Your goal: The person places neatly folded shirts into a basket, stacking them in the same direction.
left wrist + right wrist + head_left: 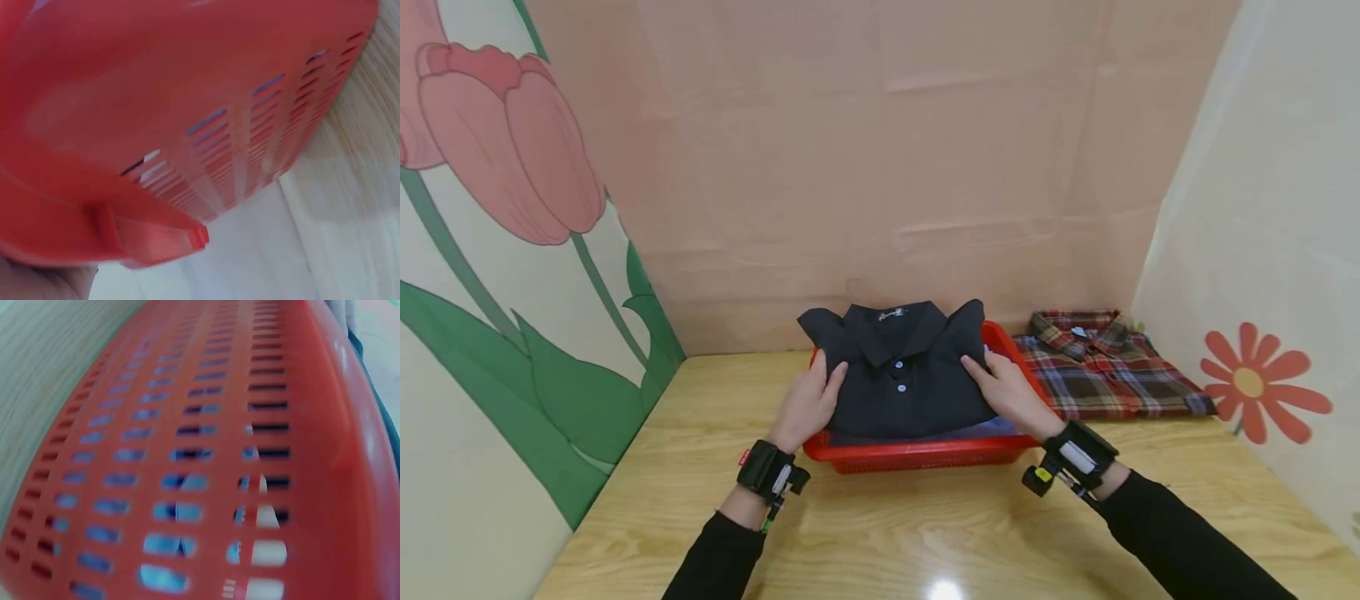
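A folded black polo shirt with collar up front-facing and pale buttons lies over a red basket in the head view. My left hand holds the shirt's left side, thumb on top. On the opposite side my right hand pinches its edge the same way. Blue cloth shows under the shirt inside the basket. The slotted basket wall fills the left wrist view, with part of the left hand below the rim. In the right wrist view the basket wall hides the right hand.
A folded plaid shirt lies on the wooden table, right beside the basket. Behind stands a pinkish-brown covered wall. Side walls with a painted tulip and a red flower bound the table.
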Demonstrator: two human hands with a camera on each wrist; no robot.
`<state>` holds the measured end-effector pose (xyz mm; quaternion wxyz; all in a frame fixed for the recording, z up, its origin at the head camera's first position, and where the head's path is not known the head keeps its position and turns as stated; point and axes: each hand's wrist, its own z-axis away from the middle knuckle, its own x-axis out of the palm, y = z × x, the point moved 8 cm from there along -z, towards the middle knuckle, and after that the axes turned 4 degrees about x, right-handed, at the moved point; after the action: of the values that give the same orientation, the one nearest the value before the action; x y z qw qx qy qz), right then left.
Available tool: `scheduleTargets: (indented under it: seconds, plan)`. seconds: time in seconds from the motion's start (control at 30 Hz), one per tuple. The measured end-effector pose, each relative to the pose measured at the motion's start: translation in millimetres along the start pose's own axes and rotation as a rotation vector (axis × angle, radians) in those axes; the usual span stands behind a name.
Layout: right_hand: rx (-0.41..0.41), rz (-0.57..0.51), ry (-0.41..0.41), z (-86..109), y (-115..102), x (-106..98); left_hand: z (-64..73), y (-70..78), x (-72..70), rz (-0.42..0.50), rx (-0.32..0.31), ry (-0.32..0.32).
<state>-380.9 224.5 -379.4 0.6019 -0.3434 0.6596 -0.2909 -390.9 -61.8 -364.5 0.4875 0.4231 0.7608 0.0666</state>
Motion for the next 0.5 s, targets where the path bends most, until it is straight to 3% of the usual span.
scheduleTargets:
  seconds: [0.17, 0.3, 0.4, 0.5]
  plan:
    - [-0.027, 0.013, 0.018, -0.7, 6, -11, -4.5, 10.6, 6.0, -0.064, 0.046, -0.021]
    - [-0.102, 0.161, 0.065, 0.1, 9, -16, -3.5, 11.0, 13.5, -0.109, 0.048, -0.046]
    - [-0.153, 0.277, 0.103, 1.4, 11, -19, -1.3, 8.7, 22.6, -0.126, 0.04, -0.1]
    - [-0.196, 0.321, 0.103, 1.6, 10, -18, 0.1, 6.9, 31.0, -0.147, 0.048, -0.153]
